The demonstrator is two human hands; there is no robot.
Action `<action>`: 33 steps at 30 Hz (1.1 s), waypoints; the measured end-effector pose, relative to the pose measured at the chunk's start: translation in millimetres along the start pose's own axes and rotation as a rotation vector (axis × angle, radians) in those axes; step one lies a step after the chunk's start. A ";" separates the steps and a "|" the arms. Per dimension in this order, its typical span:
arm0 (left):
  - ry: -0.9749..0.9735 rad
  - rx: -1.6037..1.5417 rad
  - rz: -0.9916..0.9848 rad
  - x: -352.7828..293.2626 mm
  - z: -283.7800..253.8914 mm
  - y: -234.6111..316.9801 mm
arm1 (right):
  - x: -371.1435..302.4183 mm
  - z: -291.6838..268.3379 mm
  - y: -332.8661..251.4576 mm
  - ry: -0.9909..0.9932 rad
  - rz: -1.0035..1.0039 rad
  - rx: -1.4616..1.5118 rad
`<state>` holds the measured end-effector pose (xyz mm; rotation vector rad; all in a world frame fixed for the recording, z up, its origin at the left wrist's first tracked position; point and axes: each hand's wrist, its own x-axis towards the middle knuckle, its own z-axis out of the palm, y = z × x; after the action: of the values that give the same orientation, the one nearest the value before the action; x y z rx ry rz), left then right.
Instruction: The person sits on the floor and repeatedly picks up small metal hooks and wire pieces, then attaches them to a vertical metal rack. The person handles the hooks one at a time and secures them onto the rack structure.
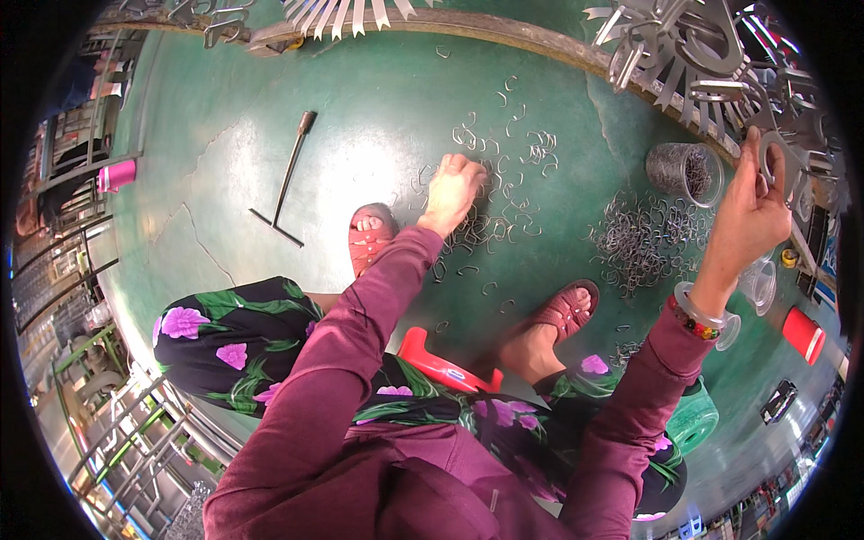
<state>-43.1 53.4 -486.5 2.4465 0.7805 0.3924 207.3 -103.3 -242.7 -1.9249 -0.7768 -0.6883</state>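
The left hand (453,187) closes loosely over small bent wire hooks (504,193) scattered on the green floor (360,108), light, stiff, slippery, best pinched singly, while the right hand (751,211) grips a flat metal ring piece (776,153)

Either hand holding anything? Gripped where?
The right hand grips a flat metal ring piece by its lower rim. The left hand rests down on the scattered wire hooks; whether it holds one cannot be told.
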 end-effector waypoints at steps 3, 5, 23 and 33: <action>0.079 0.014 -0.012 13.8 -11.6 3.5 | -1.2 -6.5 10.5 -0.035 -0.012 -0.176; 0.083 -0.007 -0.005 28.6 -13.5 -0.1 | -1.8 -5.8 4.3 -0.024 0.054 -0.111; -0.251 0.133 0.200 30.2 14.6 26.2 | -0.4 -1.9 -5.5 -0.014 0.019 -0.030; -0.205 0.000 0.280 84.9 23.7 47.5 | -3.0 0.4 -3.1 0.025 -0.028 -0.043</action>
<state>55.2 62.4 -469.5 2.5517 0.3535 0.2371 203.2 -102.4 -243.4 -1.9437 -0.7798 -0.7504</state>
